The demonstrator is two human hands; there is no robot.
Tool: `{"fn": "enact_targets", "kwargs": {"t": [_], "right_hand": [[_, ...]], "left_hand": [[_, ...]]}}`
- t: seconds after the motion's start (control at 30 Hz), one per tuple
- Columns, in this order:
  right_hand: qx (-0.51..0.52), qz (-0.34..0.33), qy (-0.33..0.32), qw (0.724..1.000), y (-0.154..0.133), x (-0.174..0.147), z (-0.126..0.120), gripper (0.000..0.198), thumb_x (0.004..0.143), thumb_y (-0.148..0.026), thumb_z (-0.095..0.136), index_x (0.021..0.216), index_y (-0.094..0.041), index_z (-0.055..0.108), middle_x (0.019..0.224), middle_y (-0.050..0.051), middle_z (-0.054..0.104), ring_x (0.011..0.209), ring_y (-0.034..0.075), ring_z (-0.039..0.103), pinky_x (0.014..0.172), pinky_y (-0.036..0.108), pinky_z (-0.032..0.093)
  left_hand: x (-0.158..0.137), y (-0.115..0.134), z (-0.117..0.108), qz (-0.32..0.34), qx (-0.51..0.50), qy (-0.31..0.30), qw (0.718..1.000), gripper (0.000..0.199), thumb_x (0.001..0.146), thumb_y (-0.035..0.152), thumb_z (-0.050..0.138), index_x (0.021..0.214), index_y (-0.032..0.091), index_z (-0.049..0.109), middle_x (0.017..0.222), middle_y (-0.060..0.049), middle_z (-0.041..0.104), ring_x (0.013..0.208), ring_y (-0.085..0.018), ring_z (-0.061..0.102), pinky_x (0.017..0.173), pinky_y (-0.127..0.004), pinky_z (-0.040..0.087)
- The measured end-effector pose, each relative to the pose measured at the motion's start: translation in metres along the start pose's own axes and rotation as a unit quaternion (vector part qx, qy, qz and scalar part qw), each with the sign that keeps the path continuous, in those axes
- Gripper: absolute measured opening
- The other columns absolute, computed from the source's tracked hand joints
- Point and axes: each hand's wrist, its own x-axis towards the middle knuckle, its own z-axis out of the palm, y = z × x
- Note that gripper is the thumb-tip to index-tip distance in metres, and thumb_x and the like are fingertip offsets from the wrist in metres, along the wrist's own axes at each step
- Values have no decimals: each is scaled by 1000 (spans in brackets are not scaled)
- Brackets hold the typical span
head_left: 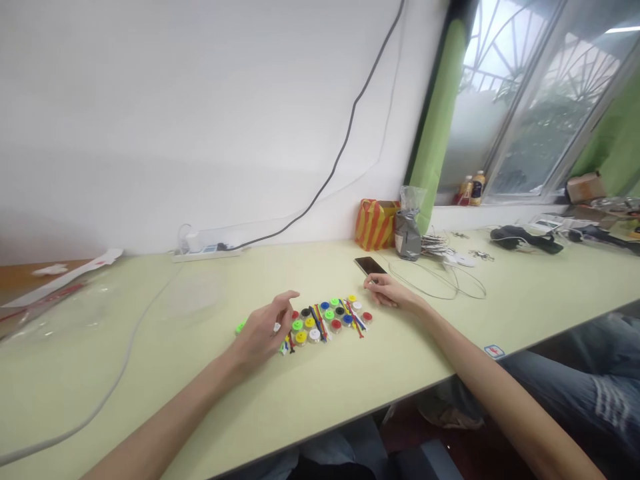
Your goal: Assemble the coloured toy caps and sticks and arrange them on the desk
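Small clear round pieces with coloured caps (310,323) lie in rows on the table, in green, yellow, red, blue, black and white. Between the groups are bundles of thin coloured plastic strips (320,323). Over the left end of the rows is my left hand (265,328), index finger stretched out and thumb apart from it. It covers part of the pieces there, and a white cap shows beside its fingers. My right hand (387,292) rests past the right end, beside a dark phone (370,265). Its fingers are curled together, and what they hold, if anything, is hidden.
A striped bag (376,225) and a grey pouch (407,235) stand against the wall. Thin wire (435,295) loops right of the phone. A power strip (206,252) and a white cable (127,343) lie left. Another person's jeans (570,393) show at right.
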Motion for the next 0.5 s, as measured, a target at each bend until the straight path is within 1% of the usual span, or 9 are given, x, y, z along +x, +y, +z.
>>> {"fn": "enact_targets", "kwargs": {"t": [0.03, 0.1, 0.17, 0.23, 0.3, 0.4, 0.5], "right_hand": [[-6, -16, 42, 999, 4, 2, 3, 36, 89, -52, 56, 100, -18, 54, 53, -4, 59, 33, 7, 35, 33, 19, 20], [-39, -53, 103, 992, 8, 6, 9, 32, 89, -49, 54, 97, -18, 56, 48, -6, 51, 35, 9, 33, 37, 21, 22], [-101, -95, 149, 979, 10, 7, 14, 28, 89, -45, 53, 92, -18, 59, 45, -8, 43, 39, 10, 33, 42, 23, 24], [-157, -123, 185, 962, 11, 7, 17, 25, 89, -42, 52, 92, -18, 61, 47, -8, 38, 42, 12, 32, 45, 24, 23], [-183, -132, 219, 949, 14, 9, 15, 25, 89, -39, 49, 94, -19, 63, 50, -6, 41, 44, 13, 34, 47, 25, 25], [-193, -132, 261, 937, 19, 11, 6, 27, 88, -34, 45, 98, -19, 64, 60, -1, 55, 49, 16, 44, 52, 28, 35], [-204, -130, 290, 926, 24, 11, -3, 30, 82, -26, 44, 100, -19, 66, 66, 2, 63, 54, 19, 53, 58, 30, 41]], "left_hand": [[1, -3, -2, -6, 5, 1, 1000, 34, 100, 19, 37, 134, 25, 38, 80, 4, 52, 65, -10, 53, 67, -22, 45], [3, -11, -8, -16, 28, 10, 999, 34, 99, 20, 38, 133, 24, 40, 85, 2, 54, 69, -12, 54, 69, -24, 47], [4, -25, -17, -29, 68, 31, 997, 33, 97, 20, 39, 130, 24, 43, 95, -1, 57, 80, -15, 58, 76, -28, 49], [4, -44, -26, -46, 109, 36, 992, 35, 95, 19, 39, 129, 23, 46, 107, -5, 58, 96, -19, 60, 86, -33, 50], [2, -66, -34, -66, 130, 48, 988, 37, 93, 16, 38, 128, 22, 47, 116, -8, 57, 105, -21, 59, 92, -37, 50], [-3, -96, -41, -103, 164, 88, 977, 41, 88, 12, 39, 126, 19, 48, 118, -10, 57, 112, -25, 58, 101, -44, 47], [-5, -116, -42, -139, 198, 113, 964, 45, 85, 9, 39, 128, 17, 49, 126, -13, 56, 121, -28, 54, 106, -48, 44]]}}
